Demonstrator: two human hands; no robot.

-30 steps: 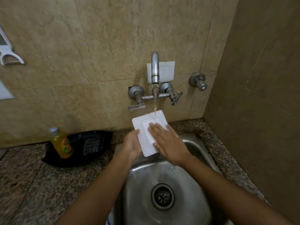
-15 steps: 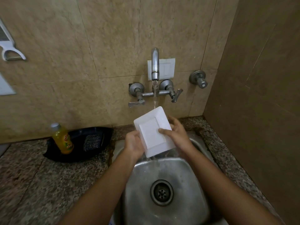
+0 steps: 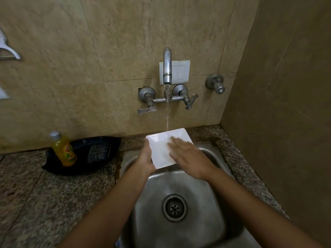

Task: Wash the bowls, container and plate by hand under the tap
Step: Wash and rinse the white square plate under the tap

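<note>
**Square plate under the running tap**

Your left hand (image 3: 146, 159) grips the white square plate (image 3: 161, 149) by its near-left edge, fingers wrapped under and thumb along the rim. You hold it over the back of the steel sink (image 3: 206, 208), tilted with its far edge higher. Your right hand (image 3: 189, 158) lies flat and open across the plate's face, fingers spread and blurred, palm down, holding nothing. From the plate's centre, your right hand covers the side toward 4 o'clock, and your left hand sits at about 8 o'clock.

The tap (image 3: 167, 67) stands at 12 o'clock from the plate, mounted on the tiled wall, and a thin stream of water (image 3: 167, 120) falls from its spout onto the plate's far edge. The drain (image 3: 174, 207) lies at 6 o'clock from the plate, in the sink floor between your forearms.

At 9 o'clock from the plate, on the speckled stone counter (image 3: 44, 203), a black tray (image 3: 107, 145) holds a yellow bottle (image 3: 63, 150) with a grey cap, standing upright, and a dark scrubber (image 3: 97, 153) just beside it.
</note>
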